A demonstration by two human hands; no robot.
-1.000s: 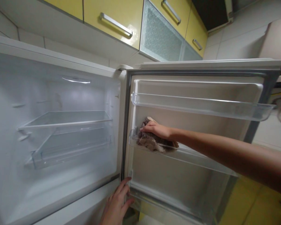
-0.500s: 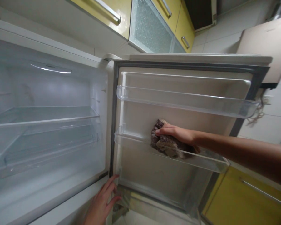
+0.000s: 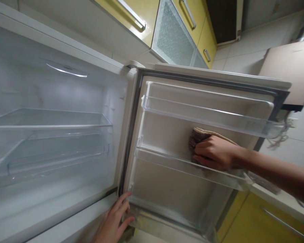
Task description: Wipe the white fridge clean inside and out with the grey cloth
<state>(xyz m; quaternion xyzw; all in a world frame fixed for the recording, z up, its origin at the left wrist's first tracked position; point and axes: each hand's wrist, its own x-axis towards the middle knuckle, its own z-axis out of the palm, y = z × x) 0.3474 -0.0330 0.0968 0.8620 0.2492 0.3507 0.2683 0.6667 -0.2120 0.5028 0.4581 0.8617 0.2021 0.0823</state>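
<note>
Cloth [image 3: 194, 140], brown, bunched: inside the fridge door [image 3: 164, 195], above the middle door shelf [image 3: 164, 160], its lower part behind the clear front lip. Looks pressed to the inner panel; exact contact hidden. Right hand [image 3: 215, 152] grips it, fingers curled, knuckles outward, forearm coming in from 4 o'clock. Bunching probably keeps the cloth narrow enough for the slot between panel and lip.

Left hand [image 3: 114, 216] at 8 o'clock from the cloth, fingers loosely spread, nothing seen in it; fingertips at the door's lower hinge-side edge, likely bracing it. Firm contact: cannot tell.

Edges: upper door shelf [image 3: 187, 113] at 12 o'clock, near, caps upward travel. Front lip bounds the 6 o'clock side. Grey seal [image 3: 133, 135] rims the door, hinge side at 9 o'clock. Longest open run: along the middle shelf toward 9 o'clock; shorter toward 3.

Farther out: lit compartment with glass shelf [image 3: 66, 118] at 9–10 o'clock, yellow upper cabinet [image 3: 150, 22] at 11, yellow lower cabinet [image 3: 266, 226] between 4 and 5.
</note>
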